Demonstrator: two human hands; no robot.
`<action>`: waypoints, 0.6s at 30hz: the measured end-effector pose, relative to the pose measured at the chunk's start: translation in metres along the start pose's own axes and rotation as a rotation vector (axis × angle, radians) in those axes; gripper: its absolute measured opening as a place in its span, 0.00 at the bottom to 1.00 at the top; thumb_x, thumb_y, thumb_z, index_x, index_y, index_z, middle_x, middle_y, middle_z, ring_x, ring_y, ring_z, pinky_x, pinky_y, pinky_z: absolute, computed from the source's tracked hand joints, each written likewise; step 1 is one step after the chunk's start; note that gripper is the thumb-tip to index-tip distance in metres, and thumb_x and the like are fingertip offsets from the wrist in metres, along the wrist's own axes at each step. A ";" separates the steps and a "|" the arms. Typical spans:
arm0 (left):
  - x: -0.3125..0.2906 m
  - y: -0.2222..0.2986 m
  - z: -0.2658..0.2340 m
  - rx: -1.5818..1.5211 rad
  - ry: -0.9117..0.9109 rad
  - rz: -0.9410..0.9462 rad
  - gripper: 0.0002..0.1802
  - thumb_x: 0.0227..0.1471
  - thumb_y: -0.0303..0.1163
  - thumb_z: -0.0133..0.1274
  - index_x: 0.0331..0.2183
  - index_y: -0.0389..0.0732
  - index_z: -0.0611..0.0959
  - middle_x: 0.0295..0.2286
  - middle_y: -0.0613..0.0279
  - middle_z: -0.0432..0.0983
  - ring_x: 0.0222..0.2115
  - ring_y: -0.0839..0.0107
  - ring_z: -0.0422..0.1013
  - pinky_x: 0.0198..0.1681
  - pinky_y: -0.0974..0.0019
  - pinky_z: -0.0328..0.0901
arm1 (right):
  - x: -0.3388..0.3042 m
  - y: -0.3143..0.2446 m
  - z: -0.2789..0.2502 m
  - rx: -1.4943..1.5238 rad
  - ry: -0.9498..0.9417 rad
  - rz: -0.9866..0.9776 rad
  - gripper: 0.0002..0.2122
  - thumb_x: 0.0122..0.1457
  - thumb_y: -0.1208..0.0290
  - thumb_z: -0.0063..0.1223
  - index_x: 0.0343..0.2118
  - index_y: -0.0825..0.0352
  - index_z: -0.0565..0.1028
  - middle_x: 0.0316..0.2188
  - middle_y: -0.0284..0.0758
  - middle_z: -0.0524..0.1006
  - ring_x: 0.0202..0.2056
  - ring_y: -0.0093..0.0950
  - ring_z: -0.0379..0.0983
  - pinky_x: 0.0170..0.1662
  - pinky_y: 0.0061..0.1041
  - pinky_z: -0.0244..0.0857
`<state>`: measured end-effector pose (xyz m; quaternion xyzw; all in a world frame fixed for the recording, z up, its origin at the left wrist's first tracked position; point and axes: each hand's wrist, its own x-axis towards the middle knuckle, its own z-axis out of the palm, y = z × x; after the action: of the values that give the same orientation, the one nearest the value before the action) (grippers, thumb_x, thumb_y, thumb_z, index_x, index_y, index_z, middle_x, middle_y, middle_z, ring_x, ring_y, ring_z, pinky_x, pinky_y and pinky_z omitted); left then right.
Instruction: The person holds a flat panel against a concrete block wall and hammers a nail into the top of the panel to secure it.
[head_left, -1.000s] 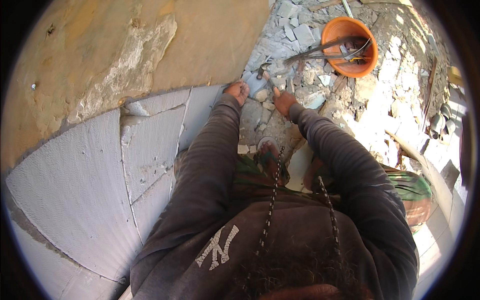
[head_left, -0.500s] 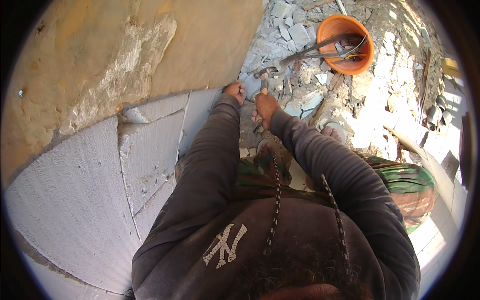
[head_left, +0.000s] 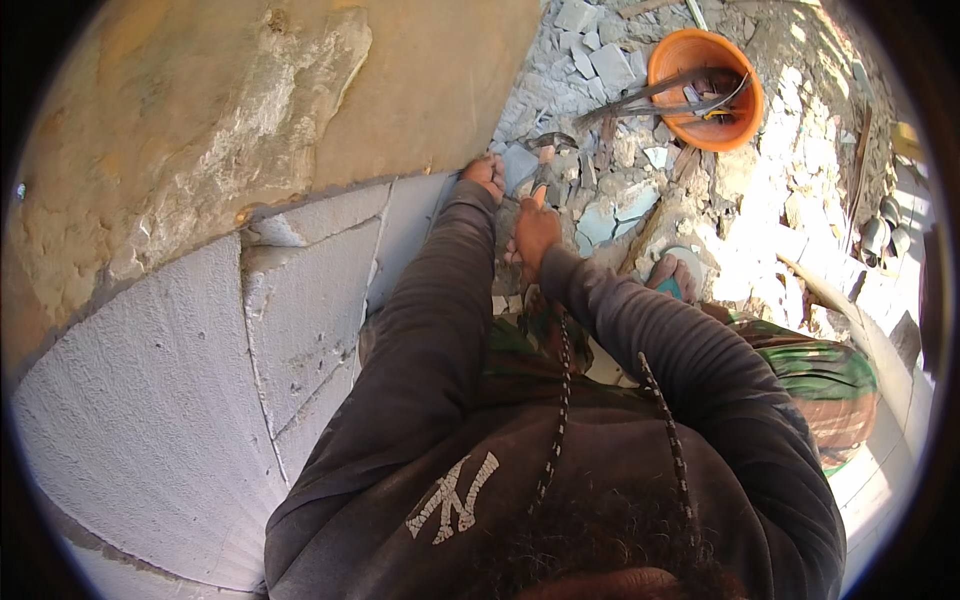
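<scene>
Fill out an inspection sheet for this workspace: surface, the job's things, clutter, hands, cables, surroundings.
Surface: ground covered in grey rubble; pale grey tiles laid against the wall, with cracks or joints between them.
Job's things: a hammer with a metal head; a grey tile piece at the wall's edge.
Clutter: broken tile shards; an orange bucket holding metal tools.
Hands: left hand on the tile piece; right hand grips the hammer handle.
Cables: nothing seen.
Surroundings: tan, rough plastered wall above the tiles; a sandalled foot; strong sunlight at right.
</scene>
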<state>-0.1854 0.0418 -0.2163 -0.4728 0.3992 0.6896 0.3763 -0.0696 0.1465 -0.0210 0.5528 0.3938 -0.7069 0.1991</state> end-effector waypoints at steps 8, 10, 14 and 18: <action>0.001 -0.001 0.011 -0.043 0.129 0.001 0.05 0.65 0.40 0.49 0.37 0.54 0.77 0.25 0.80 0.74 0.20 0.84 0.67 0.20 0.73 0.53 | 0.009 0.008 -0.005 -0.040 -0.021 -0.018 0.18 0.64 0.55 0.42 0.29 0.68 0.68 0.19 0.35 0.67 0.17 0.29 0.65 0.18 0.33 0.64; 0.005 0.001 0.002 -0.006 0.071 -0.010 0.04 0.65 0.40 0.49 0.36 0.54 0.77 0.24 0.81 0.73 0.19 0.83 0.65 0.20 0.73 0.53 | 0.007 0.006 -0.004 -0.041 -0.009 -0.038 0.19 0.65 0.55 0.42 0.31 0.71 0.68 0.19 0.38 0.68 0.17 0.31 0.66 0.18 0.34 0.64; 0.003 0.000 0.002 0.032 0.027 0.016 0.04 0.64 0.39 0.50 0.35 0.53 0.77 0.24 0.80 0.72 0.18 0.83 0.62 0.19 0.72 0.53 | 0.014 0.010 -0.005 -0.031 -0.034 -0.020 0.20 0.65 0.53 0.42 0.31 0.71 0.68 0.19 0.38 0.68 0.16 0.31 0.66 0.18 0.35 0.64; 0.006 0.000 0.008 0.041 0.069 0.041 0.03 0.63 0.37 0.51 0.35 0.53 0.76 0.23 0.79 0.70 0.18 0.82 0.62 0.19 0.72 0.53 | 0.080 0.050 -0.026 -0.241 -0.197 -0.243 0.20 0.65 0.52 0.43 0.29 0.68 0.68 0.18 0.35 0.67 0.16 0.30 0.65 0.18 0.34 0.64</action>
<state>-0.1898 0.0500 -0.2200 -0.4803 0.4355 0.6722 0.3576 -0.0426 0.1487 -0.1152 0.4015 0.5183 -0.7240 0.2145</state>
